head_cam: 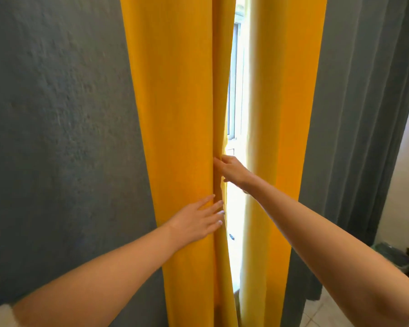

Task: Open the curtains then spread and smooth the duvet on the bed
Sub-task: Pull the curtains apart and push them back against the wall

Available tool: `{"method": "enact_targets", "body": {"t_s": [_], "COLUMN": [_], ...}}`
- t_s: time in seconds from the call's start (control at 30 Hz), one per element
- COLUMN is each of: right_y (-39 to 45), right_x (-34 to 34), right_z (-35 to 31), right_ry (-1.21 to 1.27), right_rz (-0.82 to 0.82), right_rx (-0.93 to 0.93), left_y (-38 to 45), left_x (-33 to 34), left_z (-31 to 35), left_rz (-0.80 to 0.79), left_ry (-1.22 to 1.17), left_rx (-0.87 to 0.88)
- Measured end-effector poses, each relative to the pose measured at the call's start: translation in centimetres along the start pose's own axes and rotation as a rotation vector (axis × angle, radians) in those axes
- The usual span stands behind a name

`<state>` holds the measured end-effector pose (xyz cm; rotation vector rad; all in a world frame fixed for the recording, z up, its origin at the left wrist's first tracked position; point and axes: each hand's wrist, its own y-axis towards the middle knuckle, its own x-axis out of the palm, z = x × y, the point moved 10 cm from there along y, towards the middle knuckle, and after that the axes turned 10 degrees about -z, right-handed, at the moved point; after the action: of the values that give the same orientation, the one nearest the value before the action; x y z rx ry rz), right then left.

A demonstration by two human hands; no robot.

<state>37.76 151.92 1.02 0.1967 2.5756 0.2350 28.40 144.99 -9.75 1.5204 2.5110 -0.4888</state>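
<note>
Two yellow curtain panels hang before me with a narrow bright gap between them. My left hand [198, 217] lies flat with straight fingers on the inner edge of the left curtain [175, 114]. A little higher, my right hand [232, 169] reaches across the gap and its fingers curl round that same inner edge. The right curtain [281, 114] hangs untouched behind my right forearm. Through the gap a window [234, 90] shows, very bright. The bed and duvet are out of view.
A grey textured wall [57, 138] fills the left side. Grey curtain folds [359, 114] hang on the right, beyond the yellow panel. Pale floor tiles [321, 312] and a dark object [397, 258] lie at the lower right.
</note>
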Motion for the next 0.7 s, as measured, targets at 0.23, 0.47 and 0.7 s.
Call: {"method": "enact_targets", "body": {"t_s": [0.23,0.47,0.7], "right_y": [1.1,1.9,0.6], "right_x": [4.3,9.4,18.0], "right_z": [-4.3,-11.7,-22.6], "right_ry": [0.135,0.213,0.224], "right_rz": [-0.207,-0.091,0.145], "right_rx": [-0.183,-0.351,-0.715], "left_y": [0.4,-5.8,-19.1], "left_x": [3.4,5.2,8.8], "left_z": [-1.9,-1.8,-3.5], "left_rz": [-0.143,-0.108,-0.357], "left_ry": [-0.011,-0.087,-0.109], "left_rx": [-0.127,-0.145,-0.26]}}
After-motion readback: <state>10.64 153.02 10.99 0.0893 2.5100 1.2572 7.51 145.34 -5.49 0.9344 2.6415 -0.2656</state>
